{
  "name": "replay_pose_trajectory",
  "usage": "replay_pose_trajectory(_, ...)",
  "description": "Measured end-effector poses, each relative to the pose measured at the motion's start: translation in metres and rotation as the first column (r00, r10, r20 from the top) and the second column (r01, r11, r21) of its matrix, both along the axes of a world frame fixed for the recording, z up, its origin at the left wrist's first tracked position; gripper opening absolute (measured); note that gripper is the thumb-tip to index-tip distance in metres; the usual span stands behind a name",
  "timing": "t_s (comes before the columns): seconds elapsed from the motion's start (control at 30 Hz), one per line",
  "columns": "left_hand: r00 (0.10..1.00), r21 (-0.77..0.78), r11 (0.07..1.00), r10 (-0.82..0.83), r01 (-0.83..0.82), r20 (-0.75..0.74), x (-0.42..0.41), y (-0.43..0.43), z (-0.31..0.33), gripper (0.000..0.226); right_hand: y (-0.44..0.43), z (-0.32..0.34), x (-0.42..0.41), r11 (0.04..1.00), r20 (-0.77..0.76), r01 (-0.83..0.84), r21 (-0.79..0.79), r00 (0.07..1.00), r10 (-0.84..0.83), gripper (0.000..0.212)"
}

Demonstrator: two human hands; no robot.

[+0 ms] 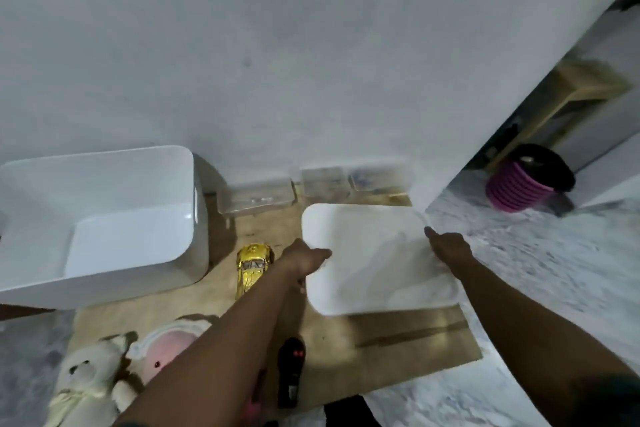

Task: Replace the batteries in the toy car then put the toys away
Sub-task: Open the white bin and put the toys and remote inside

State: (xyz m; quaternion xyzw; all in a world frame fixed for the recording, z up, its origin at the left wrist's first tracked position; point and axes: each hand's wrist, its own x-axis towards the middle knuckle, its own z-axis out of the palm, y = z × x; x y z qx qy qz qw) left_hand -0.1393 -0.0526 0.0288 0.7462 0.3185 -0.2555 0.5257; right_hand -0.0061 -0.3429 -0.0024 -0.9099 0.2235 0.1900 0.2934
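Both hands hold a flat white lid (377, 260) over the right part of a cardboard sheet (398, 340). My left hand (304, 258) grips its left edge and my right hand (448, 246) grips its right edge. A yellow toy car (252, 267) lies on the cardboard just left of my left hand. A black remote control (291, 371) with red buttons lies nearer to me, beside my left forearm. A large open white bin (104, 218) stands at the left by the wall.
A white teddy bear (88, 381) and a pink-and-white plush (166, 343) lie at the bottom left. Three small clear plastic boxes (256, 196) line the wall. A pink ribbed basket with a black top (523, 184) stands at the right on the marbled floor.
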Motion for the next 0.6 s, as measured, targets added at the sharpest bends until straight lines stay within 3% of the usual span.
replay_pose_trajectory(0.1, 0.998, 0.007, 0.999, 0.046, -0.046, -0.051, 0.008, -0.001, -0.023, 0.042, 0.004, -0.013, 0.0, 0.998, -0.003, -0.057, 0.003, 0.998, 0.057, 0.06)
replay_pose_trajectory(0.23, 0.987, 0.015, 0.996, 0.09, -0.089, -0.133, 0.014, 0.004, -0.041, 0.087, 0.01, -0.027, -0.005, 0.997, 0.05, -0.031, 0.07, 0.998, 0.028, 0.058)
replay_pose_trajectory(0.33, 0.985, 0.048, 0.995, 0.099, -0.093, -0.142, 0.017, 0.005, -0.056, 0.105, 0.011, -0.036, -0.008, 0.997, 0.093, -0.047, 0.06, 0.995, 0.042, 0.056)
replay_pose_trajectory(0.5, 0.989, 0.063, 0.997, 0.046, -0.037, -0.14, 0.017, 0.007, -0.064, 0.114, 0.014, -0.044, -0.011, 0.997, 0.103, -0.071, -0.022, 0.992, 0.073, 0.057)
replay_pose_trajectory(0.6, 0.997, 0.063, 0.997, 0.049, -0.045, -0.062, 0.013, 0.009, -0.041, 0.103, 0.029, -0.04, -0.021, 0.995, 0.294, -0.068, -0.074, 0.952, 0.086, 0.047)
